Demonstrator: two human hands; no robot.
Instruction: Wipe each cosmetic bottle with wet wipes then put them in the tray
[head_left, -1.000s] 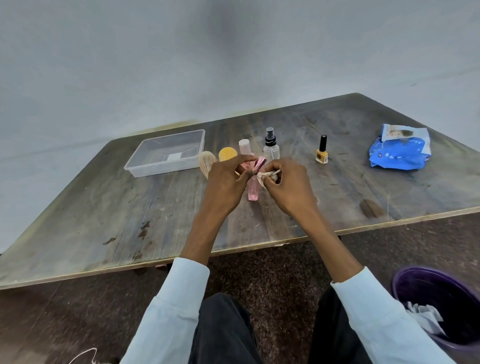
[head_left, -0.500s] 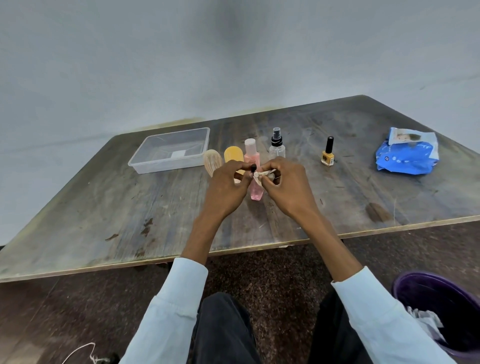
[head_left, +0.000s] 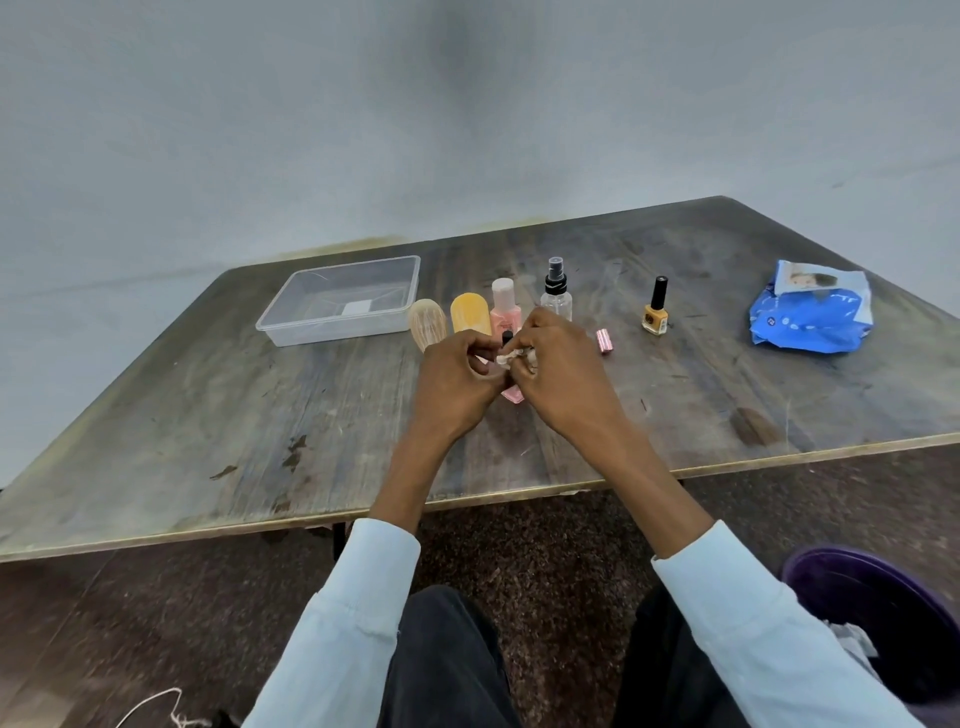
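My left hand (head_left: 457, 387) grips a small pink tube (head_left: 513, 395) above the table's middle; only its pink lower end and black tip show. My right hand (head_left: 563, 374) pinches a crumpled wet wipe (head_left: 511, 357) against the tube's top. A pink cap (head_left: 604, 341) lies on the table just right of my hands. Behind them stand a pink bottle (head_left: 505, 312), a clear spray bottle (head_left: 557, 293) and a yellow nail polish (head_left: 655, 312). The clear plastic tray (head_left: 332, 332) sits at the back left with no bottles in it.
An orange oval item (head_left: 470, 313) and a pale wooden piece (head_left: 427, 322) stand between the tray and the pink bottle. A blue wet wipes pack (head_left: 810, 312) lies at the right. A purple bin (head_left: 872, 613) with used wipes stands on the floor, lower right.
The pink cap, near my fingers a second ago, now lies on the table right of my hands. Both hands stay together on the tube and wipe.
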